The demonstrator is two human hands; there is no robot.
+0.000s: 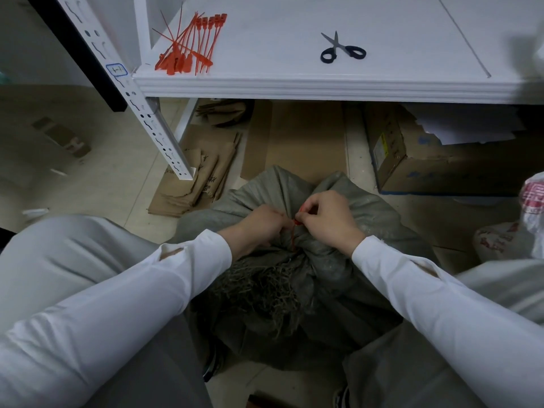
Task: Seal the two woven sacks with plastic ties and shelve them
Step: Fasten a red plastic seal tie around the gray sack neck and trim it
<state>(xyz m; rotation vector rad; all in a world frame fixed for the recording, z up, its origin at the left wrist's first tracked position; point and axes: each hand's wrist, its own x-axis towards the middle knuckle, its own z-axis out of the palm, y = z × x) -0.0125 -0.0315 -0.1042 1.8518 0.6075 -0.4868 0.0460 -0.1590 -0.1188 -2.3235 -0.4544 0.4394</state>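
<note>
Two white sleeves (117, 290) fill the bottom of the view, one from each side, with grey trouser knees under them. The person is crouched over the work.

Grey woven sack (368, 219) stands on the floor between the knees, in front of the shelf. Its mouth is gathered into a neck; the frayed edge (265, 290) of the fabric hangs toward the camera below the hands.

Left hand (259, 228): fingers curled, gripping the bunched neck from the left. Cannot tell whether it also touches the tie.

Right hand (326, 216): thumb and fingertips pinched on the upper end of a red tie (293, 234). The tie runs down the neck of the sack between the two hands — only a thin strip shows, the rest is hidden by fingers and folds. The two hands nearly meet.

White shelf (294, 81) above and beyond the sack. On it:
- spare ties (188, 45), red, a loose pile at the left end near the edge
- scissors (343, 48), black handles, blades slightly parted, near the middle — well apart from the pile

Floor under the shelf: flattened cardboard (194, 178) on the left, a brown box (412, 169) on the right. At the right edge, a white bag (500, 240) with red print, partly out of view.
</note>
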